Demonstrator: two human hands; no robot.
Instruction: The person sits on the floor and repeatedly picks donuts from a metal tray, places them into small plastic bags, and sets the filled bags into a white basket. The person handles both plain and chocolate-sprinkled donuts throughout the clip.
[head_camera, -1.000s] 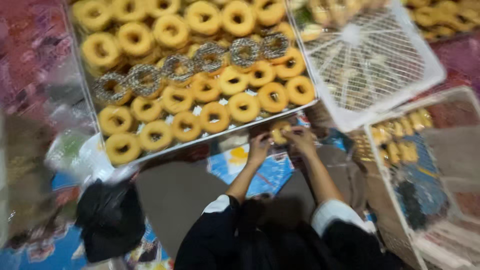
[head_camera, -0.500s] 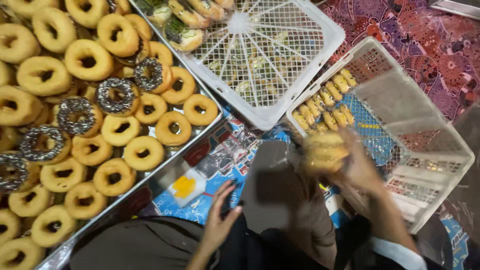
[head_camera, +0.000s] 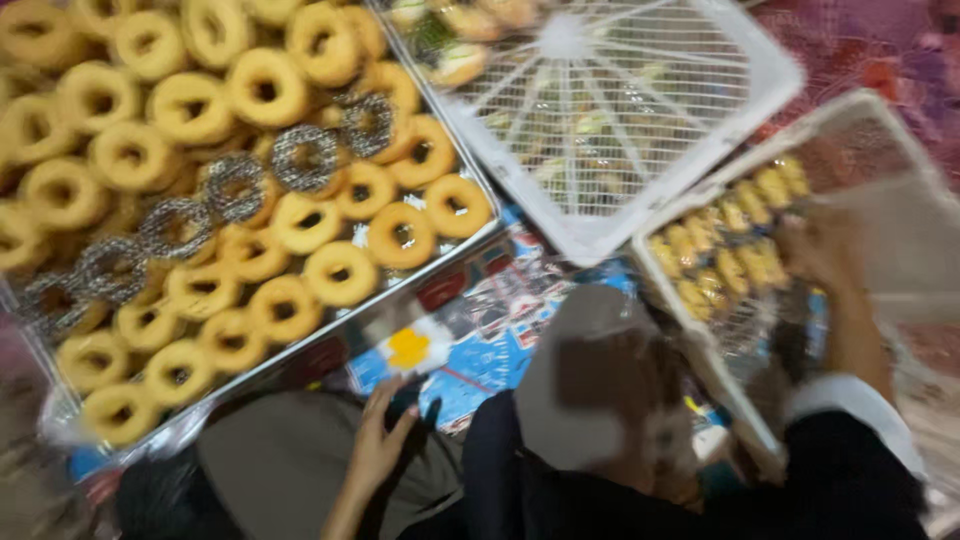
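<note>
Right hand (head_camera: 815, 250) was at the right of the frame, reaching into a white mesh basket (head_camera: 905, 150) and resting on or just over the rows of small yellow pastries (head_camera: 725, 245) lined along the basket's left wall. Motion blur hid its fingers; could not tell whether they were spread or pinching a pastry. White cuff and dark sleeve (head_camera: 850, 450) ran down to the lower right corner.

Left hand (head_camera: 380, 440) sat low, bottom centre-left, palm loosely open, fingers slightly apart and pointing up, holding nothing. It lay over grey fabric (head_camera: 270, 465), with the fingertips near the edge of a printed blue sheet (head_camera: 480, 340).

A metal tray (head_camera: 480, 205) filled the upper left of the frame, packed with plain yellow ring doughnuts (head_camera: 340, 275); a diagonal line of sprinkle-topped doughnuts (head_camera: 305, 157) crossed it. A second white mesh cover (head_camera: 620, 110) sat at top centre over more pastries, its corner touching the basket's rim. Patterned red cloth (head_camera: 890, 60) showed in the upper right. Whole frame was soft.
</note>
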